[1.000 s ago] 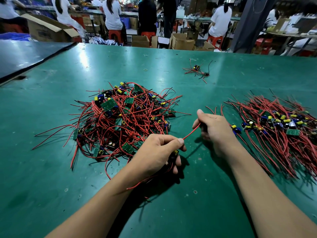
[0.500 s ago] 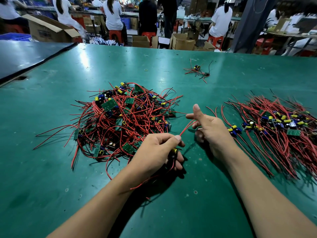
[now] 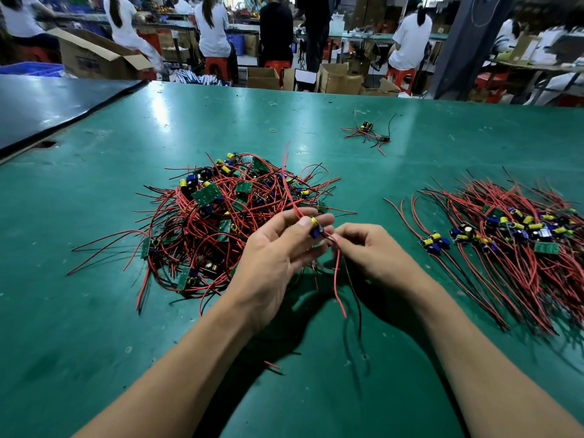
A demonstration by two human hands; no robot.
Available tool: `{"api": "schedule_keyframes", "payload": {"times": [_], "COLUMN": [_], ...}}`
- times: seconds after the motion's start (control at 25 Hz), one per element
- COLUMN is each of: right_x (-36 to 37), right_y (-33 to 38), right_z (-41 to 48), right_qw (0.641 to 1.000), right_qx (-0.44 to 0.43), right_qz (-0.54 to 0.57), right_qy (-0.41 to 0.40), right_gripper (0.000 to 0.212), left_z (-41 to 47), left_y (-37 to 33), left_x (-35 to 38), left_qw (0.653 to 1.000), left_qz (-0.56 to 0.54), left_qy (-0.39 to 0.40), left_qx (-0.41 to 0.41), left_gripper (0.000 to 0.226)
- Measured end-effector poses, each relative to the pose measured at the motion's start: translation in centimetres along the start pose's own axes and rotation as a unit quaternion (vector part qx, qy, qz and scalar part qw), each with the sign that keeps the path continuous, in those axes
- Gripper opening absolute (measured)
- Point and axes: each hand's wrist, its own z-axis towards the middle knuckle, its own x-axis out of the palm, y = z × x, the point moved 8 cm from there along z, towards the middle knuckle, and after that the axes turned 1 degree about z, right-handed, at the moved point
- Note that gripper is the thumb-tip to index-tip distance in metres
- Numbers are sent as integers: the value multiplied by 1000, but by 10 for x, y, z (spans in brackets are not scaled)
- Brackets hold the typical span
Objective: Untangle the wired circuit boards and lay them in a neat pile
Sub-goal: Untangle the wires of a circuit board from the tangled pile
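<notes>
L hand (image 3: 278,257): thumb+fingers clamp board (image 3: 316,228).
R hand (image 3: 374,252): fingertips pinch its wires (image 3: 337,273).
Gap: table (image 3: 373,191) shows betw tangle (image 3: 221,213) & pile (image 3: 521,248).

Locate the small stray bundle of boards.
Head view: the stray bundle lies far right of centre on the green table, beyond the tangled heap and neat pile, touching neither.

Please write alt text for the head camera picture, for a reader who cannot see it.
The left hand holds one circuit board while the right hand pinches its red and black wires, above a green table. A tangled heap of boards lies left of the hands, a straightened pile right.
</notes>
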Motion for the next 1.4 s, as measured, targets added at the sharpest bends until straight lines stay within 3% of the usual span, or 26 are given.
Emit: {"api": "schedule_keyframes", "payload": {"times": [0.08,0.16,0.28,0.36,0.52,0.68,0.84,1.04,1.4], "right_x": [15,24,18,16,14,18,29,32,27], "right_y": [3,7,24,30,30,24,25,18,8], "right_z": [-5,-9,-8,-5,-3,-6,-16,-13,-9], "right_qw": [998,995,996,990,952,904,917,946,955], "right_qx": [-5,-2,-82,-103,-43,59,104,89,88], "right_qz": [27,67,36,88,299,420,373,299,281], "right_qy": [60,70,-9,-43,-44,47,92,83,48], "right_gripper": [9,20,29,37,26,27,28,24,23], "left_z": [2,2,1,1,-2,-3,-5,-9,-8], "left_y": [-5,-6,-5,-5,-3,8,22,26,33], "left_x": [-5,-8,-10,-10,-8,-1,8,5,1], "left_qw": [999,999,998,998,998,999,989,991,990], "left_qz": [3,-3,1,22,36,36,36,18,21], "left_qy": [-22,-36,-53,-59,-30,3,48,46,16], "left_qx": [26,24,18,22,28,-37,-138,-123,-141], "left_gripper": [14,13,12,15,38,26,35,25,20]}}
